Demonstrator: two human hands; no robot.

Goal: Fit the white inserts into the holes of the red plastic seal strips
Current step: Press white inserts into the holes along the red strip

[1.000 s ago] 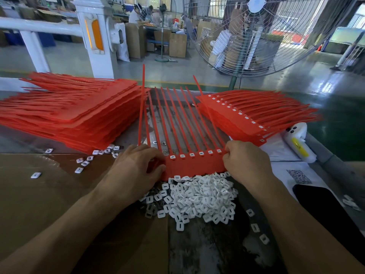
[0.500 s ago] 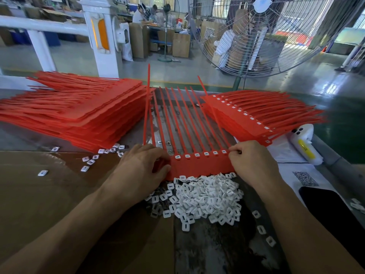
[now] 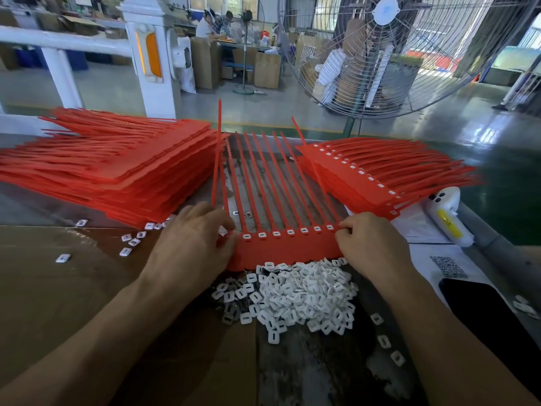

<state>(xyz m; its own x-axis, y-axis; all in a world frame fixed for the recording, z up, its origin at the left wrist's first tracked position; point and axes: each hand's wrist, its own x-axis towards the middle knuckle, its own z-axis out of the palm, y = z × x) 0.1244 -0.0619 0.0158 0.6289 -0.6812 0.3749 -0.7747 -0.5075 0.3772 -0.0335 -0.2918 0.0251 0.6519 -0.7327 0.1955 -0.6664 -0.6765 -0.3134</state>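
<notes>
A red seal strip sheet point(image 3: 287, 247) lies flat in front of me, its thin tails pointing away. Several white inserts sit in the holes along its upper edge point(image 3: 289, 231). My left hand point(image 3: 193, 244) grips the sheet's left end with curled fingers. My right hand point(image 3: 369, 244) pinches the right end at the last hole. A heap of loose white inserts point(image 3: 295, 294) lies just below the sheet, between my wrists.
A tall stack of red sheets point(image 3: 117, 171) lies at the left, a fanned stack with inserts fitted point(image 3: 380, 177) at the right. Stray inserts point(image 3: 128, 244) dot the cardboard. A white device point(image 3: 445, 215) and a dark phone point(image 3: 480, 312) lie at the right. A big fan point(image 3: 380, 54) stands behind.
Both hands stay on the ends of the sheet. My left fingers have shifted slightly up along its left edge. The sheet itself has hardly moved.
</notes>
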